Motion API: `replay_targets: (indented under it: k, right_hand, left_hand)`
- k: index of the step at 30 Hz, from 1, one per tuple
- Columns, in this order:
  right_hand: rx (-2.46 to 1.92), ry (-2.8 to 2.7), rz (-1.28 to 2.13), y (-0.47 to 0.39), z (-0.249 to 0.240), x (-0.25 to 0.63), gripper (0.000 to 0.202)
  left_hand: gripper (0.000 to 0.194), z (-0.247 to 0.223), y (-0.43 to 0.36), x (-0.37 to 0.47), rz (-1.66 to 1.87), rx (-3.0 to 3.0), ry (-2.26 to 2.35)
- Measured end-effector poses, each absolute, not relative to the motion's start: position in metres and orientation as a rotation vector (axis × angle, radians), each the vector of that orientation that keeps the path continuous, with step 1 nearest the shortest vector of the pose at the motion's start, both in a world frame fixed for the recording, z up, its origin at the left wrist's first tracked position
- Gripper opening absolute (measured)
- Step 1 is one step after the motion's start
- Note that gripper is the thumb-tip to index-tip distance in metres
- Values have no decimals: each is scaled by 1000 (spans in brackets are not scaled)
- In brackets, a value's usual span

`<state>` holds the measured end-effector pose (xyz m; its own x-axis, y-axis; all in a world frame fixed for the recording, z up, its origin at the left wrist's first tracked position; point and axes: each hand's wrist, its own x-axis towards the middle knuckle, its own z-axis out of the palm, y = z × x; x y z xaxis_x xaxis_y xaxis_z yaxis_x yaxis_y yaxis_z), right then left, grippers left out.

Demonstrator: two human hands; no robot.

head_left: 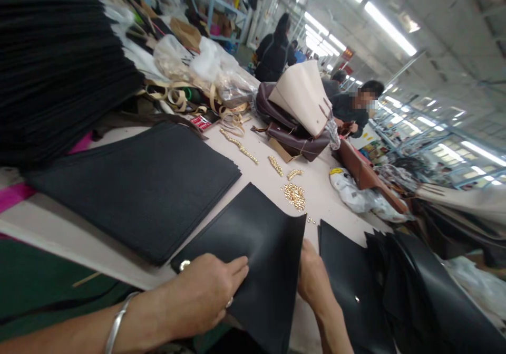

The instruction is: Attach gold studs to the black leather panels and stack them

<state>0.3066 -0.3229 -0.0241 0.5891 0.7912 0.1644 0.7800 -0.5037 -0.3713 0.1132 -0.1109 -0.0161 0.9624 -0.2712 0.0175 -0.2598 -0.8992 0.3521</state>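
A smooth black leather panel [264,238] lies in front of me, its right edge lifted a little. My left hand [205,290] lies on it with the fingers stretched out; a ring and a wrist bangle show. My right hand [314,275] grips the panel's right edge, with its fingertips hidden behind it. A shiny metal fitting [184,265] sits at the panel's left corner. To the left is a stack of matte black sheets [134,185]. On the right, a black panel [343,269] carries a small metal fitting [356,299]. Beyond is a pile of small gold pieces [294,196].
Rows of gold pieces [241,146] lie on the pale table [256,172]. A tall black stack [51,64] rises at left. Cream and maroon bags [302,98] stand at the back. Layered black panels [419,290] are at far right. Another person [351,111] works beyond the bags.
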Motion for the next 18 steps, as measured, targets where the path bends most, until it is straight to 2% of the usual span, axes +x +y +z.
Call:
replay_targets:
  k: [5,9,13,18]
  right_hand:
    - [-2765,-822,-93,-357,-25,380,34]
    - [-2888,-867,-66,-331,-27,420,36]
    - [-3024,-1012,26,-296,-30,434,33]
    - [-3203,-1013,137,-276,-27,440,32]
  left_hand:
    - [63,-34,-119,116,-97,2760,-338]
    - [74,-40,-127,114,-167,2857,-333]
    - [68,-40,-136,117,-276,2921,-334]
    - [61,-39,-148,118,-112,2904,-305]
